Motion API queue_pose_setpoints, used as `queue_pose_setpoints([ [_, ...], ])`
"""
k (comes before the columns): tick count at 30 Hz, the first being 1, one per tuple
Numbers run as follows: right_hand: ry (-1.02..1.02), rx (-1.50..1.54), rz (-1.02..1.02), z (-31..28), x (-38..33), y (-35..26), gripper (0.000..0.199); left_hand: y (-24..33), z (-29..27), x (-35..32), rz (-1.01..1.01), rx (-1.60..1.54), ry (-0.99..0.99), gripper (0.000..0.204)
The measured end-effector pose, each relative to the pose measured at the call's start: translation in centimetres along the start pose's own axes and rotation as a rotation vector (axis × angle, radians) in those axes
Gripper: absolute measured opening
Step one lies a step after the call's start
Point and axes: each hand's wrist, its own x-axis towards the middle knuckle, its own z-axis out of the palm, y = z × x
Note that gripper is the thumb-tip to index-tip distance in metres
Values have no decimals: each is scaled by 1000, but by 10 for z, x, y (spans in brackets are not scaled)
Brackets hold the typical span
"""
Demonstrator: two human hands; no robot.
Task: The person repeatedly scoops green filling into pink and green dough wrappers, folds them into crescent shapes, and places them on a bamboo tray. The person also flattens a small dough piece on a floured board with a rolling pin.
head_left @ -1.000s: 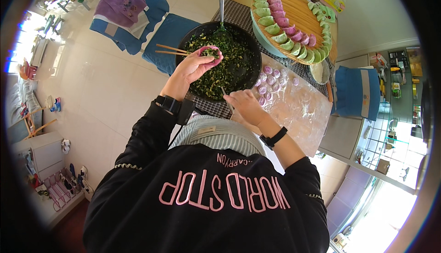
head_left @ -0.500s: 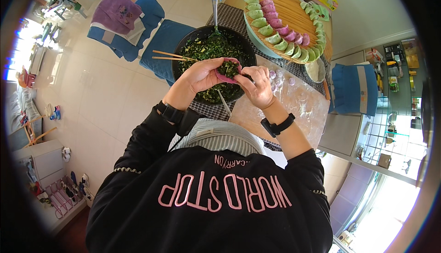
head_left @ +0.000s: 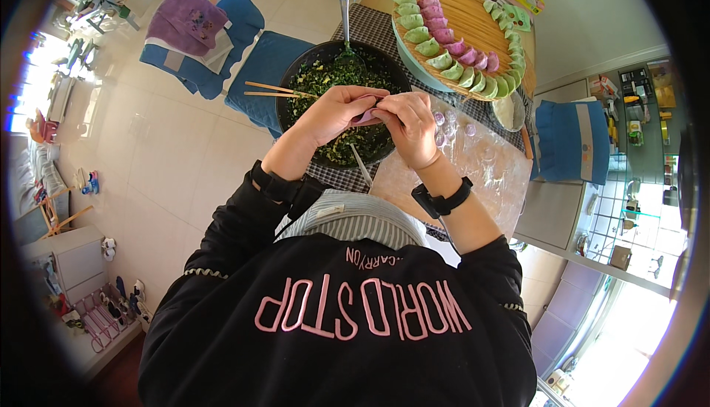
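Observation:
Between both hands, above a dark pan (head_left: 279, 111) of chopped green filling (head_left: 314, 78), is a purple dumpling (head_left: 364, 117) folded around its stuffing. My left hand (head_left: 336, 111) cups it from the left with the thumb on top. The fingers of my right hand (head_left: 410, 122) pinch its edge from the right, and they hide most of it. A metal ladle (head_left: 344, 11) stands in the filling at the pan's far side. Wooden chopsticks (head_left: 270, 90) rest over the pan's left rim.
A round wooden board (head_left: 462, 22) at the far right bears rows of green dumplings (head_left: 418, 35) and purple dumplings (head_left: 444, 36). Small dough pieces (head_left: 441, 139) lie on a floured board (head_left: 466, 174) to my right. Near the board's corner is a small bowl (head_left: 509, 113). Blue-covered chairs (head_left: 259, 74) stand beside the table.
The purple wrapper was spread open with its green filling showing; now it is folded over. My hands have come closer together, and my right wrist has turned.

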Motion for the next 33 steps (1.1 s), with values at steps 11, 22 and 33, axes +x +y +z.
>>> queue_pose_setpoints([
  [11,-6,70,189,7,2,0,17,10,-2,0,136,283,-112,31],
  [22,-35,37,228,3,14,-3,28,9,7,3,398,901,3,47],
  [33,-83,166,223,-3,15,3,15,9,7,2,392,773,-42,84],
])
